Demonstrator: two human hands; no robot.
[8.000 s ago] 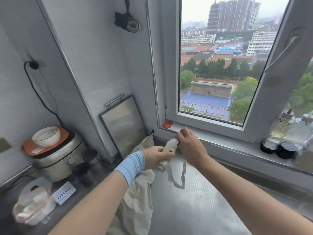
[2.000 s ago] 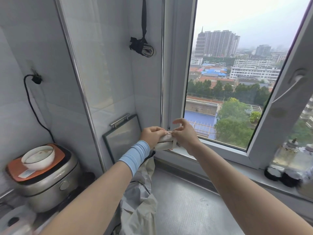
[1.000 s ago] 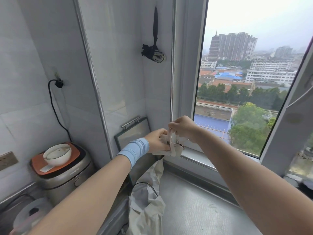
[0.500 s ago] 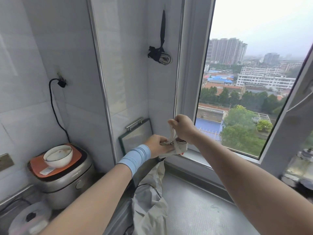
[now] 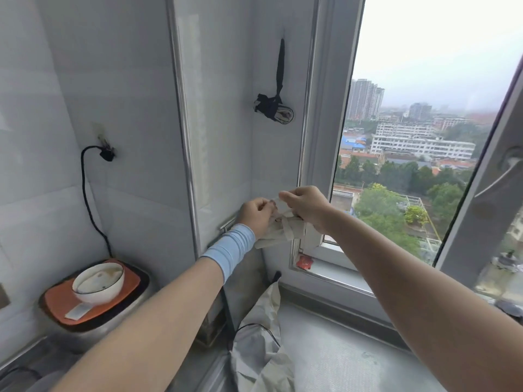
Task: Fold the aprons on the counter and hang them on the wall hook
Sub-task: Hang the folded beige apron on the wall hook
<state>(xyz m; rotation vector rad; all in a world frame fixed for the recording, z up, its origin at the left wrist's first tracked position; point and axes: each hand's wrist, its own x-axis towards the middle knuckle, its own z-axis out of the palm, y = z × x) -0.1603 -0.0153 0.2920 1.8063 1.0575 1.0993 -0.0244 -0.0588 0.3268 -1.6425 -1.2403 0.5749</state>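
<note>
A beige apron bundle (image 5: 283,234), rolled up and wrapped with its own strap, is held in the air in front of the wall corner. My left hand (image 5: 256,215) grips its left end. My right hand (image 5: 307,206) pinches the strap above the bundle. A dark apron bundle (image 5: 273,108) hangs by its strap from a spot high on the wall, above my hands; the hook itself is not visible. Another pale grey apron (image 5: 260,346) lies crumpled on the steel counter (image 5: 339,352) below.
A rice cooker (image 5: 93,309) with an orange mat and a white bowl (image 5: 97,282) stands at the left, its black cord (image 5: 87,199) running up to a wall plug. A metal tray leans on the wall behind my left wrist. Bottles (image 5: 506,267) stand on the windowsill (image 5: 334,271) at the right.
My hands have raised the beige bundle a little and moved it closer to the wall. My right hand has come down beside the left, still working the strap.
</note>
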